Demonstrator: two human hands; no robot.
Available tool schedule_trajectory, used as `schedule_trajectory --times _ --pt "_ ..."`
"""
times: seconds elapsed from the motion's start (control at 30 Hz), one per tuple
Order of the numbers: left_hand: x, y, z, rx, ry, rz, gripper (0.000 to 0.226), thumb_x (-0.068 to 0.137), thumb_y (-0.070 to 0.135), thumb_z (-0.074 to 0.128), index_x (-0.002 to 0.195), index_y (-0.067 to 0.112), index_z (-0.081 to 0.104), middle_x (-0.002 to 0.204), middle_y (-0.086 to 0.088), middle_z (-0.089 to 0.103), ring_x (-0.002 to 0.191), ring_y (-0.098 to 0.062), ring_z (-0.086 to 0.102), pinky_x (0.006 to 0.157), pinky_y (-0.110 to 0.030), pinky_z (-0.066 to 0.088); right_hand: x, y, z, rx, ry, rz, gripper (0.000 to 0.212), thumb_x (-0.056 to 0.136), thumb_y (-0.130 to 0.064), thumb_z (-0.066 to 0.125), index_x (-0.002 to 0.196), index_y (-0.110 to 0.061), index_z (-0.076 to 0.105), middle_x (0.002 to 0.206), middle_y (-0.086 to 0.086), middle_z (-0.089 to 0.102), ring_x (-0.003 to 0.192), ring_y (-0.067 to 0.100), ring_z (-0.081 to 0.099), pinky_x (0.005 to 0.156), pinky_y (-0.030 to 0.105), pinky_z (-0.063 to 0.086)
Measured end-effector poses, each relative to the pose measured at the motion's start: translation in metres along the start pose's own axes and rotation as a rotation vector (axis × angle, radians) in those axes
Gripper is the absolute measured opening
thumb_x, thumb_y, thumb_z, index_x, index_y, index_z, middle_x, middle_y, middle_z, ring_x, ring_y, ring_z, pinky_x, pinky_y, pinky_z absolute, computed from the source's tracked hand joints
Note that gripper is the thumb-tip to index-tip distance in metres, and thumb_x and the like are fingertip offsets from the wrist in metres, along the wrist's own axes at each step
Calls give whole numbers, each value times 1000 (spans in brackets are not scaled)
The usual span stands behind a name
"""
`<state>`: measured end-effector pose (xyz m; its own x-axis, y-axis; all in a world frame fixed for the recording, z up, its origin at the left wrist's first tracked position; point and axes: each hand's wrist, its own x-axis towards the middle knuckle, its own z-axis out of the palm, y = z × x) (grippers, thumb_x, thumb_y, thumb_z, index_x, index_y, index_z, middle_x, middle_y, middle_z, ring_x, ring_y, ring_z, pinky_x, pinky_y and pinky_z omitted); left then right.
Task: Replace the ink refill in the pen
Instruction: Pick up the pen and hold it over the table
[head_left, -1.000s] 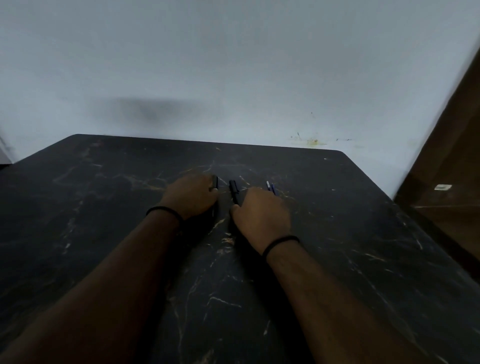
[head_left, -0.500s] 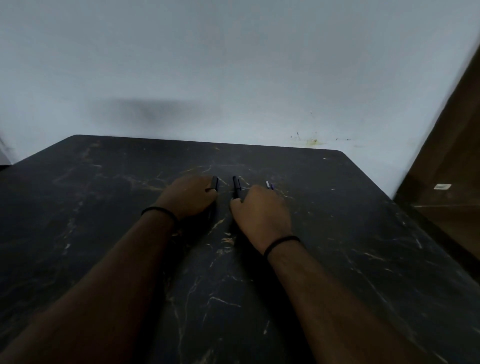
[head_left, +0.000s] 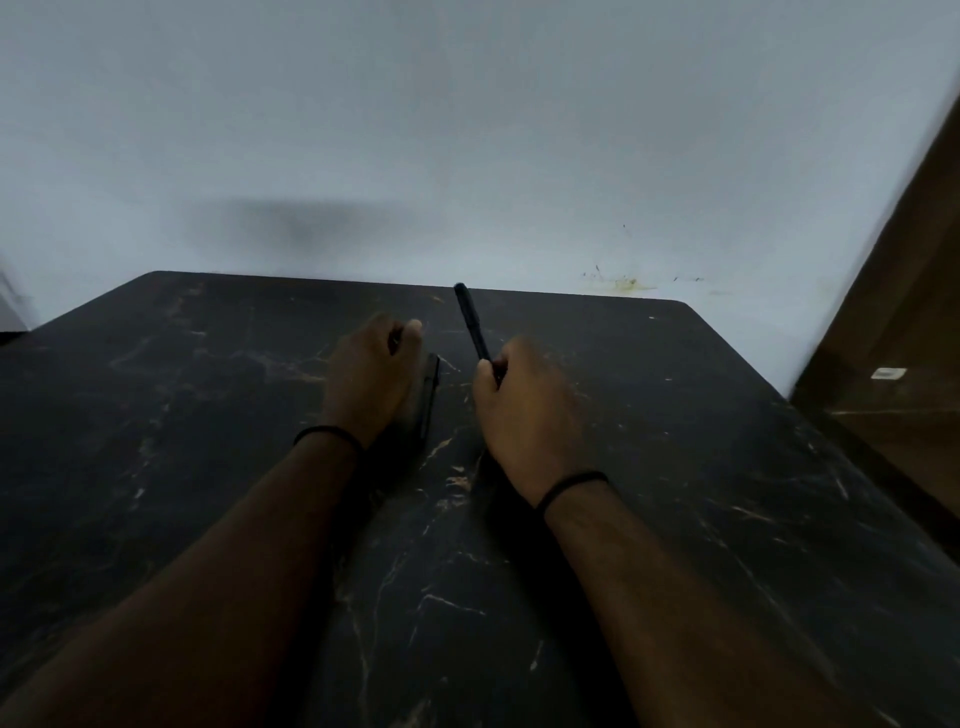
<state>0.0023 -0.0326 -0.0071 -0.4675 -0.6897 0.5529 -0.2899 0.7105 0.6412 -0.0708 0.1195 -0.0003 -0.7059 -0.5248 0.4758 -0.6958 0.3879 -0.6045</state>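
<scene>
Dark marbled tabletop (head_left: 208, 415) under dim light: the right hand (head_left: 524, 410) is closed around a black pen (head_left: 472, 325) lifted tip-away, the left hand (head_left: 371, 374) curls loosely beside another dark pen-like piece (head_left: 430, 395), so steadying the barrel before opening it seems wise.

No readable txt anywhere. Black pen (head_left: 472, 322) shows no brand or print that can be made out, too dark. Small white tag (head_left: 888, 372) on brown wood surface, far right of right-hand fingers (head_left: 485, 371): blurred, nothing legible. Desk (head_left: 675, 467) has only pale veining, no labels or nos.
</scene>
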Motion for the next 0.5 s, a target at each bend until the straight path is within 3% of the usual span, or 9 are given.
schedule_trajectory --times 0.07,0.13,0.33,0.5 --pt "1 0 4 -338 15 -38 38 102 40 43 76 16 56 62 -7 52 49 -11 47 52 -27 39 0 0 3 -21 19 -109 21 101 -37 48 93 -17 51 82 -1 56 73 20 53 64 33 39" --pt "0 2 5 -541 33 -42 38 103 45 38 78 24 58 59 -7 52 43 -4 45 45 -21 38 0 1 7 -33 -23 -212 17 101 -34 49 95 -18 49 82 -2 56 69 18 49 62 31 32" --pt "-2 12 8 -656 158 -39 36 99 40 42 68 26 53 56 4 43 46 -11 39 45 -22 30 2 3 6 31 -66 -354 9 97 -22 56 99 -21 47 81 -6 57 68 15 53 51 27 31" --pt "-4 10 7 -664 174 -144 37 100 38 44 66 23 47 61 -2 39 53 -16 35 53 -26 27 2 2 1 -35 -111 -391 11 97 -22 56 107 -20 60 94 -1 66 82 17 59 64 31 40"
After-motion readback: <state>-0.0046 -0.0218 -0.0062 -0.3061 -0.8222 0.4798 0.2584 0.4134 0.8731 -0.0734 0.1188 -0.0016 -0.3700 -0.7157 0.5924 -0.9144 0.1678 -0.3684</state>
